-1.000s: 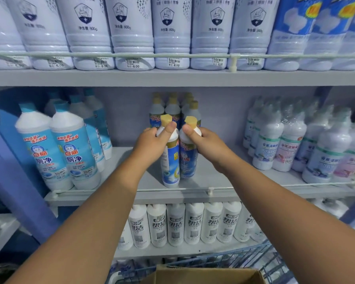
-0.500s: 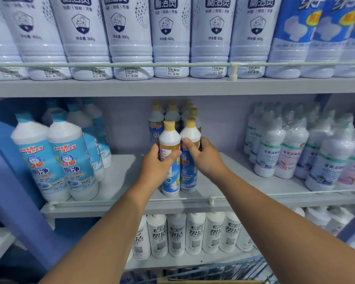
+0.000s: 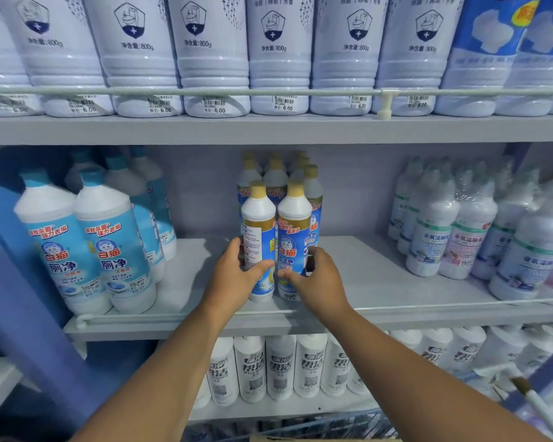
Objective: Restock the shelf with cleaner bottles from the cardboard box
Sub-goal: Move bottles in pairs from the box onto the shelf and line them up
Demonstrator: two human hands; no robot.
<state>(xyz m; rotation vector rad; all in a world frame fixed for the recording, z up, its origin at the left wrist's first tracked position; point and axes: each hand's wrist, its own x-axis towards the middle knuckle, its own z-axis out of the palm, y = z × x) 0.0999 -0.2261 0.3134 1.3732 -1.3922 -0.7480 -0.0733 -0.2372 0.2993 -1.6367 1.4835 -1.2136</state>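
Here the left hand [image 3: 233, 279] wraps the lower body of the left gold-capped bottle [image 3: 258, 237] while the right hand [image 3: 320, 279] wraps the right gold-capped bottle [image 3: 294, 237]; both bottles stand upright, touching side by side, on the middle shelf [image 3: 380, 282] just ahead of the matching rear bottles [image 3: 276, 177]
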